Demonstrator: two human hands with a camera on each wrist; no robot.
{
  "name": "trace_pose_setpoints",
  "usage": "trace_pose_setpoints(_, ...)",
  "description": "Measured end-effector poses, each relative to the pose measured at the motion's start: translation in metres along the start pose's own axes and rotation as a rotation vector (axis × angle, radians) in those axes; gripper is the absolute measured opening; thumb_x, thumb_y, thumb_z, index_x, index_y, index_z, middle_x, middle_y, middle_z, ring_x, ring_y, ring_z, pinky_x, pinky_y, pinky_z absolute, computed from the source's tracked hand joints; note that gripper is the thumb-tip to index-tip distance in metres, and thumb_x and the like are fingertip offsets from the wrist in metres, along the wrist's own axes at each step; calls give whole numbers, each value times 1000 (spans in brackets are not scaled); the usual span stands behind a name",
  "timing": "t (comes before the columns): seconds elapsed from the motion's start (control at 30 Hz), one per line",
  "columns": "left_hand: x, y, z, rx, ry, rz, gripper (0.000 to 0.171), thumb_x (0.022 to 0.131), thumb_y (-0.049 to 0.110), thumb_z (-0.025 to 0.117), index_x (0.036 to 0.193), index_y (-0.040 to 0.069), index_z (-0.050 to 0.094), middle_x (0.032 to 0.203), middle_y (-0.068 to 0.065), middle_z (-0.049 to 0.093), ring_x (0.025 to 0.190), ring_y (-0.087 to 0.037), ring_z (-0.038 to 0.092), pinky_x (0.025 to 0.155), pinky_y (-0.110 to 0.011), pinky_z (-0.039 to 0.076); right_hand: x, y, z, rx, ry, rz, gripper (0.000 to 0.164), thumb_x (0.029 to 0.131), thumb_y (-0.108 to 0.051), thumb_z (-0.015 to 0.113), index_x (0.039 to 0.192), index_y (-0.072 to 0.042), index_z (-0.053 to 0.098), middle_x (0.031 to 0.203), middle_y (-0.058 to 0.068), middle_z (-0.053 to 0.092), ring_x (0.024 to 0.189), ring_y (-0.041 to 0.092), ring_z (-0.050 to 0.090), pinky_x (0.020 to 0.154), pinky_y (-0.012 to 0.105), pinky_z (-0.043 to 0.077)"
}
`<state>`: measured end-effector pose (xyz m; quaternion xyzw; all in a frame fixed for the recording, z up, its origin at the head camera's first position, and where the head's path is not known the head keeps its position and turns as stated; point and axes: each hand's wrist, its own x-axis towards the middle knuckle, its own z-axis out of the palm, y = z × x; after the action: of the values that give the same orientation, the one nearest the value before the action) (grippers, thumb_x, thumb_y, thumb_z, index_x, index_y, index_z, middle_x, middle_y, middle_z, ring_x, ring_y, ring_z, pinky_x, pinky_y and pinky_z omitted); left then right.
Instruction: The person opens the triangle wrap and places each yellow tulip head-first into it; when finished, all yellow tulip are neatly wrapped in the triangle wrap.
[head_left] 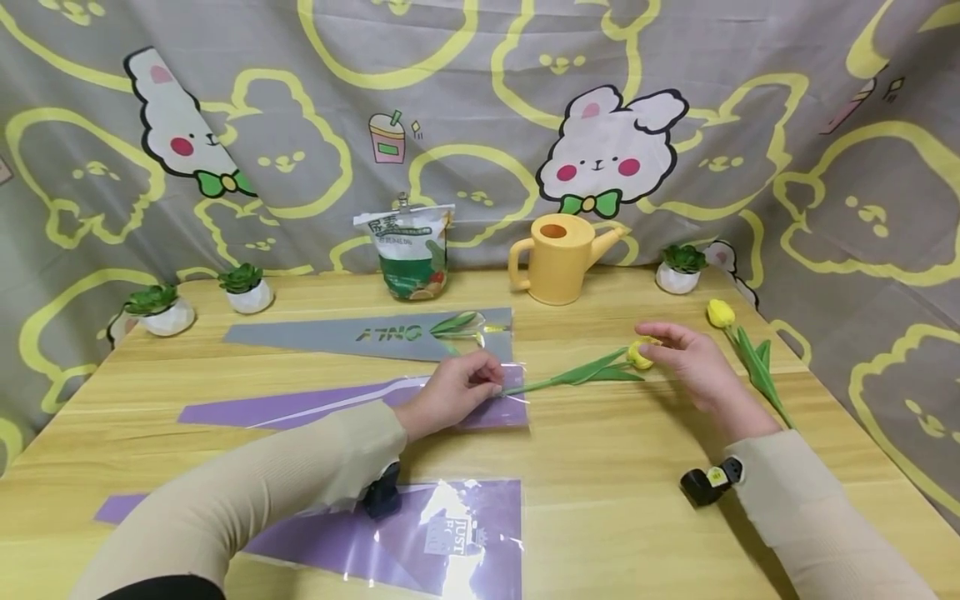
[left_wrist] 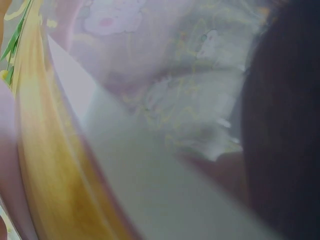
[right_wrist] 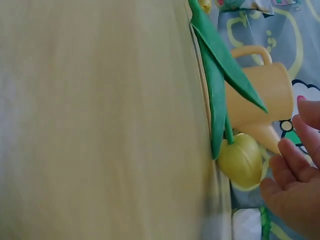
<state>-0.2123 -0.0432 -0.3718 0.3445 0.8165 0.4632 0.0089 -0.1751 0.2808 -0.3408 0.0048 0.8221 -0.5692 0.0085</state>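
Note:
A yellow tulip (head_left: 592,372) lies with its stem pointing left, its tip at the open end of the middle purple flower sleeve (head_left: 300,407). Fingers and thumb of my left hand (head_left: 457,390) pinch the sleeve's edge beside that stem tip; the exact grip is partly hidden. In the left wrist view, translucent film (left_wrist: 150,145) fills much of the blurred picture. My right hand (head_left: 693,367) is beside the bloom with fingers loosely extended. The right wrist view shows the bloom (right_wrist: 241,160) close to its fingertips, not gripped.
A grey sleeve (head_left: 300,335) with a tulip lies behind, another purple sleeve (head_left: 390,542) in front. A second loose tulip (head_left: 757,375) lies at the right. Along the back stand a watering can (head_left: 558,262), a pouch (head_left: 408,258) and small potted plants (head_left: 250,293).

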Motion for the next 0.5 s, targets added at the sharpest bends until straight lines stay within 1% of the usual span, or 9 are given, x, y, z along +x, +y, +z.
trace_pose_setpoints(0.1, 0, 1, 0, 1, -2, -6, 12, 79, -1, 65, 86, 7, 59, 84, -5, 65, 80, -14, 61, 76, -22, 50, 2, 1, -1, -58, -13, -12, 47, 90, -23, 55, 128, 1, 44, 141, 9, 37, 131, 30, 27, 103, 37, 30)
trace_pose_setpoints(0.17, 0, 0, 0, 4, -4, -5, 11, 80, 0, 65, 85, 7, 59, 84, -4, 65, 80, -13, 61, 76, -22, 50, 3, 1, 0, -91, -41, -34, 47, 90, -20, 56, 128, 4, 43, 145, 16, 28, 134, 35, 21, 108, 49, 21)
trace_pose_setpoints(0.2, 0, 1, 1, 5, -5, -5, 11, 80, 0, 65, 85, 7, 59, 84, -4, 65, 80, -13, 61, 76, -22, 50, 3, 1, 1, -110, -60, -45, 46, 89, -18, 57, 128, 4, 44, 146, 17, 27, 135, 36, 19, 108, 52, 18)
trace_pose_setpoints(0.27, 0, 0, 1, 12, -7, -6, 11, 80, 0, 65, 85, 8, 59, 84, -3, 64, 80, -12, 60, 76, -22, 50, 5, 1, 3, -178, -94, -66, 45, 88, -18, 59, 126, 3, 47, 145, 18, 28, 135, 38, 17, 108, 55, 14)
trace_pose_setpoints(0.33, 0, 1, 1, 15, -8, -4, 11, 80, 0, 65, 85, 8, 59, 84, -3, 64, 80, -12, 60, 76, -22, 50, 5, 0, 5, -268, -119, -95, 44, 87, -18, 60, 125, 1, 50, 144, 19, 31, 134, 40, 18, 107, 58, 13)
trace_pose_setpoints(0.43, 0, 1, 1, 19, -13, -4, 11, 80, 1, 65, 85, 9, 59, 84, -3, 64, 80, -12, 60, 75, -21, 50, 7, 0, 9, -410, -128, -137, 41, 86, -18, 61, 122, -2, 54, 139, 20, 38, 131, 42, 26, 104, 60, 17)
trace_pose_setpoints(0.5, 0, 2, 1, 20, -17, -10, 11, 80, 1, 65, 85, 9, 59, 84, -3, 64, 80, -12, 60, 75, -21, 50, 9, 0, 12, -478, -125, -161, 38, 85, -16, 61, 121, -3, 55, 136, 20, 42, 128, 41, 31, 103, 59, 21)
